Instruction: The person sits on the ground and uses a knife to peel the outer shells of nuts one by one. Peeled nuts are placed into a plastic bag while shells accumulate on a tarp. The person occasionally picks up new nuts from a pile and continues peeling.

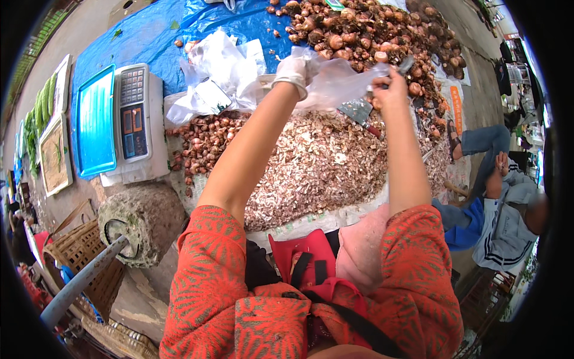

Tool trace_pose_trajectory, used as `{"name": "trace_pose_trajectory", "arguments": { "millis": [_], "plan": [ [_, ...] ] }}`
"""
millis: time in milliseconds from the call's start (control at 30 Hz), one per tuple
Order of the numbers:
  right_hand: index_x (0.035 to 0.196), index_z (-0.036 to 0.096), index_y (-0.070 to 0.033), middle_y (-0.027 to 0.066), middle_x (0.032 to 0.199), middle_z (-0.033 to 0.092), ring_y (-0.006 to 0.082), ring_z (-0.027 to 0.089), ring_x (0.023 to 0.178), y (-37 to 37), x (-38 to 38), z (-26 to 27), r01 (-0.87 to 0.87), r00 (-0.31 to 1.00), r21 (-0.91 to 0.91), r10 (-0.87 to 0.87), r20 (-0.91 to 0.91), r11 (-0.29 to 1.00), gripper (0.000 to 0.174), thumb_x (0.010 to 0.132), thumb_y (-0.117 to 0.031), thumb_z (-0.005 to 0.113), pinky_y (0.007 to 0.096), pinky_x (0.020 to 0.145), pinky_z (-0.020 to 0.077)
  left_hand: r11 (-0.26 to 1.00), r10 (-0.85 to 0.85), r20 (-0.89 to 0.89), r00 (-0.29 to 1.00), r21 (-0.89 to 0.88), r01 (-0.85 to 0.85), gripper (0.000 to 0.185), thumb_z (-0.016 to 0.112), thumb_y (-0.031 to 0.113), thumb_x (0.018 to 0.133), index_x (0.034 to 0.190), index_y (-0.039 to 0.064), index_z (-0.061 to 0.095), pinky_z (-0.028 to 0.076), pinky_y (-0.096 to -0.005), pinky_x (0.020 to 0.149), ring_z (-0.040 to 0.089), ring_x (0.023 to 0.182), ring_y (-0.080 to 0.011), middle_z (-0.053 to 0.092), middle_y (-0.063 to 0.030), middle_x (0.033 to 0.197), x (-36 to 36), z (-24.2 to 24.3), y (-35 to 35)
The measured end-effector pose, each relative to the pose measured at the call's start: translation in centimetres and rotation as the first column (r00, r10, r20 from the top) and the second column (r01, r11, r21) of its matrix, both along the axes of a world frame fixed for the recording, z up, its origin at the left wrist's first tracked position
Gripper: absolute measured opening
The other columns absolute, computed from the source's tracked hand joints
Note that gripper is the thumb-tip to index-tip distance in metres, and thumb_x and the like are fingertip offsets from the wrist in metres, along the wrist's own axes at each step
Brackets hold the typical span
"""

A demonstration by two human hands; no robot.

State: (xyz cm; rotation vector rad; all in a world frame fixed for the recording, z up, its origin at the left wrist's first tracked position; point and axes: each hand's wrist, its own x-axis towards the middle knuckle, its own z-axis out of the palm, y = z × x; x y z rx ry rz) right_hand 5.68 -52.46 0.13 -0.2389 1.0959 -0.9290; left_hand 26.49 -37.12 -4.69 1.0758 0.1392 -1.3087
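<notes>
My left hand (292, 72), in a white glove, grips one end of a thin clear plastic bag (343, 85). At the bag's other end, the bare fingers of my right hand (389, 89) pinch it, so it stretches between both hands. Under the bag lies a flat metal blade with a red handle (358, 111), partly covered. Below my forearms spreads a heap of pale, dry peelings (318, 170). Several small reddish bulbs (202, 143) lie left of it. Beyond my hands rises a pile of larger brown corms (358, 31).
Crumpled white plastic bags (224, 67) lie on a blue tarpaulin (148, 40). To the left stand a digital scale with a blue tray (96, 121), a concrete block with a pole (143, 220) and a woven basket (85, 251). A person (502, 215) sits at the right.
</notes>
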Motion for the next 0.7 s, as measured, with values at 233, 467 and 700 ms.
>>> {"name": "trace_pose_trajectory", "arguments": {
  "millis": [233,467,700],
  "plan": [
    [0.090,0.059,-0.006,0.0026,0.069,0.054,0.0135,0.043,0.050,-7.2,-1.9,0.2,-0.064,0.990,-0.151,0.044,-0.134,0.986,0.005,0.092,-0.009,0.062,0.0284,0.047,0.0388,0.796,-0.601,0.657,0.456,0.539,0.274,0.020,0.051,0.034,0.094,0.104,0.021,0.063,0.051,-0.0350,0.075,0.061,0.084,-0.0225,0.065,-0.0065,0.098,3.7,-6.5,-4.8],
    [0.086,0.059,-0.001,0.0082,0.074,0.061,0.0196,0.060,0.063,-0.7,-0.3,-4.3,-0.438,0.424,-0.544,-0.369,-0.827,0.716,0.026,0.088,-0.026,0.068,0.0319,0.051,0.0454,0.823,-0.564,0.700,0.438,0.520,0.228,0.039,0.053,0.028,0.089,0.115,0.003,0.066,0.048,-0.0411,0.094,0.063,0.107,-0.0377,0.067,-0.0232,0.112,-2.0,-6.4,6.3],
    [0.094,0.054,-0.005,0.0019,0.073,0.055,0.0012,0.039,0.043,22.5,8.1,-9.9,-0.347,0.840,-0.341,0.127,-0.527,0.874,0.027,0.098,-0.032,0.059,0.0168,0.032,0.0276,0.704,-0.709,0.548,0.444,0.586,0.402,0.030,0.045,0.009,0.095,0.115,0.007,0.068,0.053,-0.0323,0.067,0.063,0.072,-0.0172,0.068,-0.0136,0.098,-2.4,-7.5,24.9]
  ]
}}
